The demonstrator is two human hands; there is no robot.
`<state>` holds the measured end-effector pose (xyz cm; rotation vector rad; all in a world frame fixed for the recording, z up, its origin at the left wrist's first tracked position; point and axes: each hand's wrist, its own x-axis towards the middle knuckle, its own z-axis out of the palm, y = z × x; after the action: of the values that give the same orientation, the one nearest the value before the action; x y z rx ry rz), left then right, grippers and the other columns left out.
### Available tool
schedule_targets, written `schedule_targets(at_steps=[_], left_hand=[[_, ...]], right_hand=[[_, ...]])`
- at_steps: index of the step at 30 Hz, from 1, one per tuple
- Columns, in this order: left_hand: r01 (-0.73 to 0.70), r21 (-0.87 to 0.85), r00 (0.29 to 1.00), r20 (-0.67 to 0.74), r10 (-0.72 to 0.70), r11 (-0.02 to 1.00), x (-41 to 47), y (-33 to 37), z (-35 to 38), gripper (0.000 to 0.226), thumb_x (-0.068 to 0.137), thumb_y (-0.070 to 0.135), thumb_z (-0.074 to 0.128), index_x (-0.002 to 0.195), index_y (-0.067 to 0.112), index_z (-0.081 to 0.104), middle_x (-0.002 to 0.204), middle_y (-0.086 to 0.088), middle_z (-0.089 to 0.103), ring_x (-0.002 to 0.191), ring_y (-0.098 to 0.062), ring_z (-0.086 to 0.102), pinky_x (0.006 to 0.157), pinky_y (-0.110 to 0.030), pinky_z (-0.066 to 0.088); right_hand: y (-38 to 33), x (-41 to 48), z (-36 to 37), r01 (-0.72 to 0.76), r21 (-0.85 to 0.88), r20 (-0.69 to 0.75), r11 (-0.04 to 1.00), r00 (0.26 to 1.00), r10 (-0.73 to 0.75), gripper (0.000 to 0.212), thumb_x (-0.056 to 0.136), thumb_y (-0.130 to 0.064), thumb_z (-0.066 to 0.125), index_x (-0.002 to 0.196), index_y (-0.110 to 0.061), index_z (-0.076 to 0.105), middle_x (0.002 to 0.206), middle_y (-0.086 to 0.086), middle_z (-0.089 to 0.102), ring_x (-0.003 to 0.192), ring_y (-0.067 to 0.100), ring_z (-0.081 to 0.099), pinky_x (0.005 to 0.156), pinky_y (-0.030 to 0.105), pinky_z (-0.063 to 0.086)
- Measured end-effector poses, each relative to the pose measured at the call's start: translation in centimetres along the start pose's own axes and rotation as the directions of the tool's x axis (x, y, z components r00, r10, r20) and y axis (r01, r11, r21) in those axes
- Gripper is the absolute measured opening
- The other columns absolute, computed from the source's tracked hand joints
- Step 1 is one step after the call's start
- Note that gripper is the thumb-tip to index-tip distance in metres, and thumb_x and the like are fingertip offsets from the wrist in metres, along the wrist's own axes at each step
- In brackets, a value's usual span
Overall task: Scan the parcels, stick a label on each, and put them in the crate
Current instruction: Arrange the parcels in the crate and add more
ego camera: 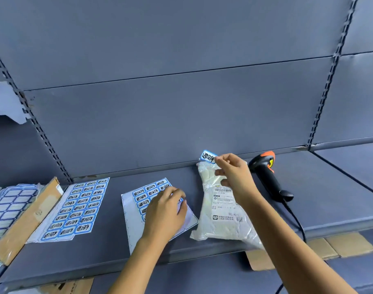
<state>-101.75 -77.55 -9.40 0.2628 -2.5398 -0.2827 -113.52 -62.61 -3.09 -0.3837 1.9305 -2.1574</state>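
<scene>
on the grey shelf (117, 262), just right of centre, the white plastic parcel (221, 215) was laid flat. its long axis was run from the shelf's front edge away toward the back panel, and its printed shipping slip was turned up. above its far end a blue-bordered label (208, 157) was pinched between thumb and forefinger of the right hand (234, 172), which was held over the parcel's far half. the right hand was therefore judged the nearer, and only a short drop onto the bag was thought needed. the bag was seen to be soft, crinkled and lumpy, so a smoothing press was likely called for. the left hand (166, 211) was rested, nothing gripped, on the partly used label sheet (130, 225) just left of the parcel. a scanner (266, 179) was left lying on the shelf to the right. no crate was seen.
</scene>
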Motion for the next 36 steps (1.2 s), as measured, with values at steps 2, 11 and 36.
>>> schedule_targets(at_steps=[2,11,36], left_hand=[[-0.046,-0.047,0.998,0.029,0.047,0.998,0.9,2.3,0.1,0.013,0.084,0.026,0.054,0.087,0.021,0.065,0.092,0.007,0.062,0.075,-0.019,0.061,0.061,-0.030,0.050],[-0.187,-0.113,0.952,0.224,0.209,0.976,2.3,7.8,4.4,0.027,0.093,0.027,0.046,0.118,0.022,0.055,0.121,0.005,0.054,0.112,-0.020,0.048,0.088,-0.032,0.042],[-0.129,-0.193,0.959,0.225,0.172,0.973,1.7,8.7,6.4,0.035,0.087,0.036,0.042,0.112,0.022,0.063,0.109,0.002,0.056,0.098,-0.023,0.050,0.088,-0.034,0.044]], right_hand=[[1.3,0.3,-3.0,0.006,-0.184,-0.123,0.983,0.992,-0.029,0.020,0.090,-0.014,0.058,0.071,-0.015,0.053,0.060,-0.003,0.048,0.055,0.011,0.046,0.045,0.020,0.030],[5.6,-1.8,-9.6,-0.196,-0.405,-0.230,0.893,0.967,0.108,0.015,0.084,-0.015,0.063,0.069,-0.012,0.065,0.049,-0.004,0.046,0.049,0.015,0.040,0.049,0.022,0.032],[5.4,-2.3,-9.6,-0.236,-0.571,-0.239,0.786,0.964,0.116,0.031,0.088,-0.027,0.056,0.063,-0.010,0.048,0.048,0.003,0.049,0.046,0.018,0.043,0.046,0.023,0.035]])
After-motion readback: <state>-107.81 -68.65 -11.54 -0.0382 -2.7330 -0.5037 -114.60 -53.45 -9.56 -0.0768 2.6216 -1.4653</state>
